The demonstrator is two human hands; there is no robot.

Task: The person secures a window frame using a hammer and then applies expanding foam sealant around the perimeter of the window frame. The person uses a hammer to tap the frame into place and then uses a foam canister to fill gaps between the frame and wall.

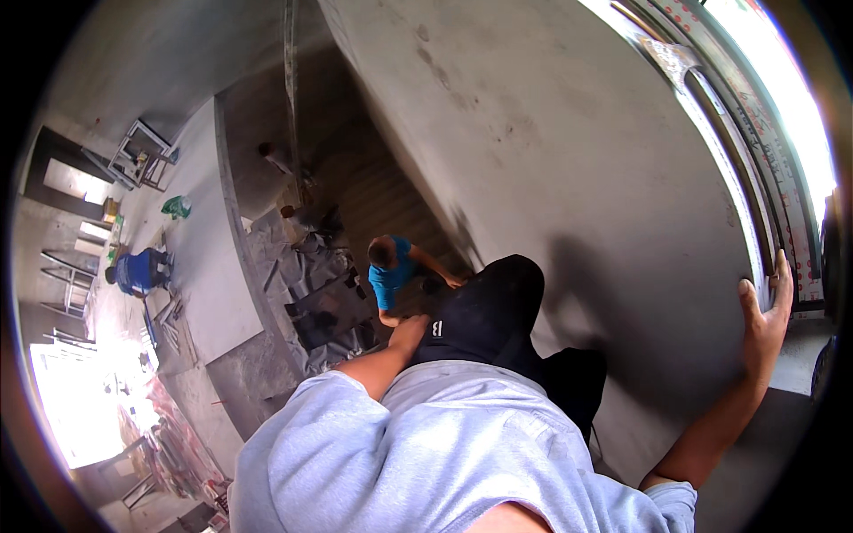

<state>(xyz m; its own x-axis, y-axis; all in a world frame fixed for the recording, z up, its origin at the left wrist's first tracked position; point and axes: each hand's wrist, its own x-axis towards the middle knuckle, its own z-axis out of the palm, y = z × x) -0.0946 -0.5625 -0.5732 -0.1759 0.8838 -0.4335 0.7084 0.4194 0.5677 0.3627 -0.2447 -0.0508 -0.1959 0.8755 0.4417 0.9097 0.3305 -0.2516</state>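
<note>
My right hand [766, 324] is at the lower end of the window frame [771, 151] on the right. Its thumb and a finger are stretched out and apart, and the fingertips rest at the frame's edge. I see nothing held in it. At the left side of my dark trousers [484, 311], my left hand [409, 334] rests against the thigh. Its fingers are mostly hidden, so what they do cannot be made out.
A pale plastered wall [569, 169] rises on my right. Well below, a person in a blue shirt [391, 275] is beside grey crumpled sheeting [298, 266]. Another person in dark blue [138, 271] bends on the floor at the far left, near metal frames [142, 155] and a green bag [177, 207].
</note>
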